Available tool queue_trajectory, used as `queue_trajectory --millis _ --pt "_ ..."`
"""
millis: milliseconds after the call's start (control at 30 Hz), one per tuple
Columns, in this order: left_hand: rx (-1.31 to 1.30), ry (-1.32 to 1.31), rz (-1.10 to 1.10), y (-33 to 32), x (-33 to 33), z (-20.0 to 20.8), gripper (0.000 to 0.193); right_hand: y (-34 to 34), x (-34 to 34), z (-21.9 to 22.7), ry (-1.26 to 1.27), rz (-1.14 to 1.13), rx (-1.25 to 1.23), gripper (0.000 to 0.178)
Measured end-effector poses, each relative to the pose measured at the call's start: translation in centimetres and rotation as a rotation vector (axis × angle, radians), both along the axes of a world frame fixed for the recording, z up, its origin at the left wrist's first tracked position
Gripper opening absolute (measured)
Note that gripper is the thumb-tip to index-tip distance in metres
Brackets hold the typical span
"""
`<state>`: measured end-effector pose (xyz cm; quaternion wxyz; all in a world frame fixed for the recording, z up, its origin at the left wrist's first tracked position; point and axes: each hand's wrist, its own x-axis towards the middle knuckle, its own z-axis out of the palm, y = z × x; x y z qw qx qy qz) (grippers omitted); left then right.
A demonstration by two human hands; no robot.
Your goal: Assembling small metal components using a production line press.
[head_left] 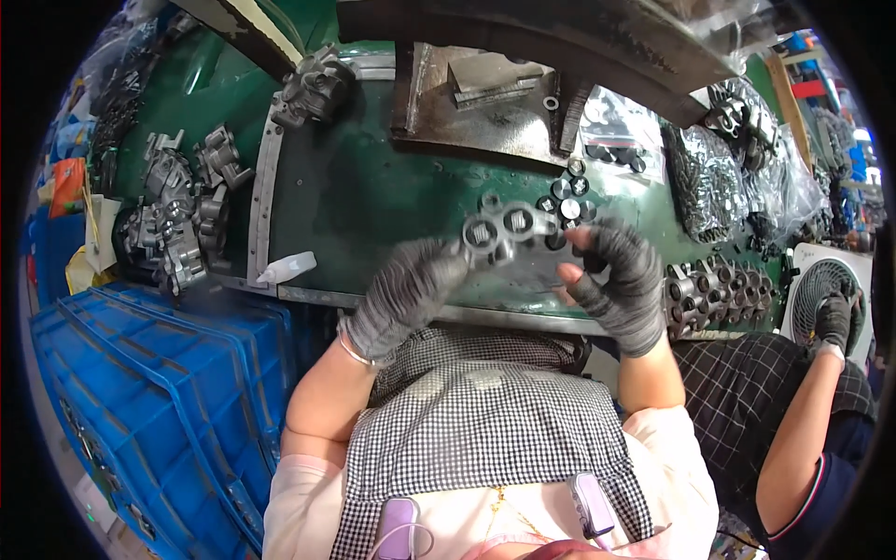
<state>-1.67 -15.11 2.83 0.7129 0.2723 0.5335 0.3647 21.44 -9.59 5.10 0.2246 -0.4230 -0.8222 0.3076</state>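
Over the green table, my left hand (411,285), in a grey striped fingerless glove, is closed on the left end of a grey metal casting (501,227). Two round bores with dark rims face up on this casting. Just right of it hovers my right hand (616,280), gloved alike, its thumb and fingers bent but apart, with nothing seen between them. Close to those fingertips and beyond the casting's right end lie several small round caps (570,207), some black and some silver.
A steel press frame (485,126) stands at the back. Castings are heaped at the left (182,219) and lined up at the right (719,294). A small white bottle (287,269) lies near the front edge, above blue crates (159,392). At right, a co-worker's gloved hand (833,317) is by a fan (807,322).
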Motion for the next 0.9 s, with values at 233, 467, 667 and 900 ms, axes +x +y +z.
queue_trajectory --millis 233,467,667,900 --pt "0.294 0.192 0.066 7.3 -0.8 0.5 0.037 -3.9 0.5 -6.4 0.106 0.034 0.022 0.024" --pt "0.062 0.063 0.231 11.3 -1.6 -1.7 0.04 -3.7 0.4 -7.5 0.124 0.079 0.06 0.02" --pt "0.058 0.028 0.187 12.1 -1.7 -1.5 0.039 -3.5 0.6 -7.4 0.112 0.097 0.012 0.018" --pt "0.054 0.04 0.235 12.1 -1.6 -1.5 0.041 -3.3 0.7 -7.8 0.123 0.127 0.047 0.023"
